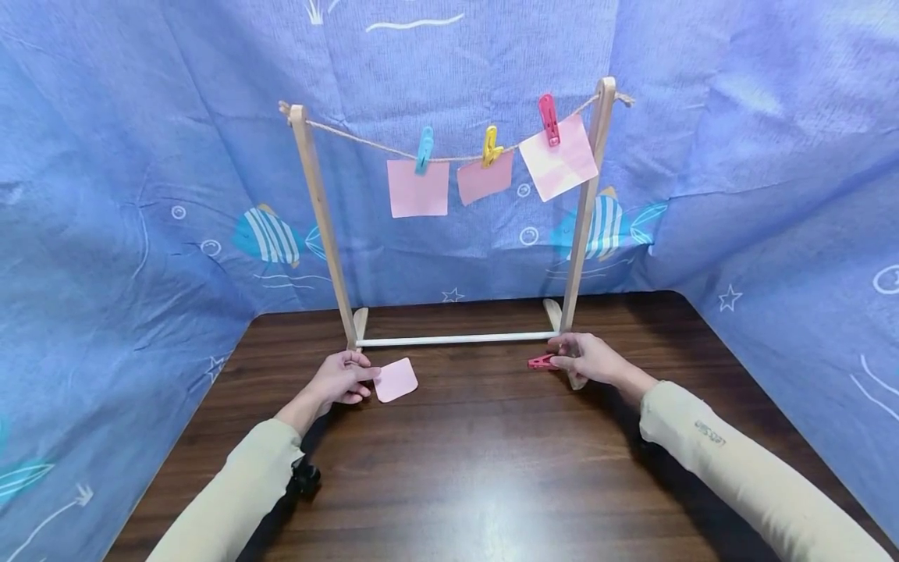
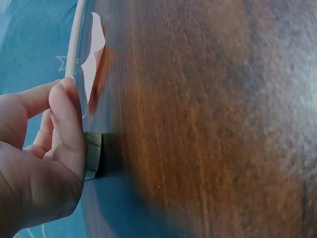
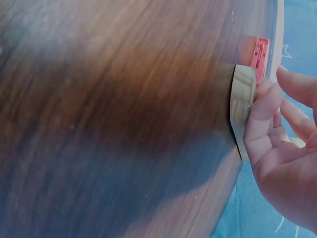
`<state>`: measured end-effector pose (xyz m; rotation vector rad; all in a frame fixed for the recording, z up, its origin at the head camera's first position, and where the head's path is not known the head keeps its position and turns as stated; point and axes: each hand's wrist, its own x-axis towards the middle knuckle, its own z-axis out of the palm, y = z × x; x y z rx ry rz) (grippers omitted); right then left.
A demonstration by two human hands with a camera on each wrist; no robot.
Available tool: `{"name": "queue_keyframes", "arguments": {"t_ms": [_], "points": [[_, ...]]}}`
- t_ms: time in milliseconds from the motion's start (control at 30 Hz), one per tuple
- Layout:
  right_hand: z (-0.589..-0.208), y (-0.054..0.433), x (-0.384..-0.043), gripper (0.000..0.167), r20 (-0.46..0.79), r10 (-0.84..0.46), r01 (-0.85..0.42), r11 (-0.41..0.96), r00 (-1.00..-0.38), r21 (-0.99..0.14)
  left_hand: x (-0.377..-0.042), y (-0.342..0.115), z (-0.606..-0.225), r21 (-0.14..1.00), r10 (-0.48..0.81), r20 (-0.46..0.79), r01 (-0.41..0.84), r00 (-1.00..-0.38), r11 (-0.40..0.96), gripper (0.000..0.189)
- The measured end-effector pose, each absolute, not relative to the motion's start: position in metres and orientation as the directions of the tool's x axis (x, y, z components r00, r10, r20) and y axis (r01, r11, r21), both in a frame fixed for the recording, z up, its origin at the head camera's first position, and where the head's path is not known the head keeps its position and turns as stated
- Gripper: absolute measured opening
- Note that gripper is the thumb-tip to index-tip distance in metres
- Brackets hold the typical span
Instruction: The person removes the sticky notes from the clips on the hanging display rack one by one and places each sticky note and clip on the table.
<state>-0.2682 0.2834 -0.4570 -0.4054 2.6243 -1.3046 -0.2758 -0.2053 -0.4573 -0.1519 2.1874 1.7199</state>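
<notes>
My left hand (image 1: 340,378) is at the left of the table, thumb and fingers pinching the edge of a small pink paper square (image 1: 396,380). In the left wrist view that paper (image 2: 94,59) looks bent, just beyond the fingertips. On the right, my right hand (image 1: 590,359) holds one end of a red clothespin (image 1: 541,362) beside the rack's right foot. The clothespin (image 3: 260,54) partly hides behind that wooden foot (image 3: 242,94) in the right wrist view. Three pink papers hang from a string, under a blue clothespin (image 1: 424,148), a yellow clothespin (image 1: 490,147) and another red clothespin (image 1: 549,121).
A wooden rack has a left post (image 1: 321,211), a right post (image 1: 588,203) and a white crossbar (image 1: 456,339) low between them. The string (image 1: 358,140) sags between the post tops. Blue patterned cloth (image 1: 449,70) stands behind the dark wooden table (image 1: 456,437).
</notes>
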Motion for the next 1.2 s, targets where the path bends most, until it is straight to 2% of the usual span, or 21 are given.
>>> {"name": "queue_keyframes", "arguments": {"t_ms": [367, 467, 600, 833, 1067, 1200], "points": [[-0.447, 0.285, -0.266, 0.034, -0.107, -0.323, -0.105, 0.574, -0.94, -0.812, -0.278, -0.206, -0.454, 0.918, 0.166, -0.341, -0.29, -0.925, 0.269, 0.032], [-0.434, 0.285, -0.266, 0.034, -0.13, -0.345, -0.097, 0.569, -0.929, -0.817, -0.278, -0.207, -0.446, 0.922, 0.23, -0.341, -0.277, -0.911, 0.271, 0.042], [-0.408, 0.28, -0.268, 0.035, -0.156, -0.388, -0.098, 0.561, -0.908, -0.822, -0.278, -0.209, -0.429, 0.935, 0.328, -0.33, -0.26, -0.885, 0.24, 0.055], [-0.349, 0.259, -0.273, 0.04, -0.108, -0.477, -0.213, 0.569, -0.873, -0.794, -0.282, -0.206, -0.387, 0.968, 0.434, -0.25, -0.225, -0.865, 0.109, 0.062], [-0.292, 0.234, -0.272, 0.042, -0.069, -0.539, -0.288, 0.55, -0.84, -0.784, -0.284, -0.189, -0.341, 0.985, 0.475, -0.141, -0.171, -0.869, -0.019, 0.071], [-0.267, 0.216, -0.27, 0.04, 0.02, -0.559, -0.35, 0.491, -0.829, -0.798, -0.282, -0.179, -0.319, 0.991, 0.469, -0.057, -0.105, -0.881, -0.077, 0.081]]}}
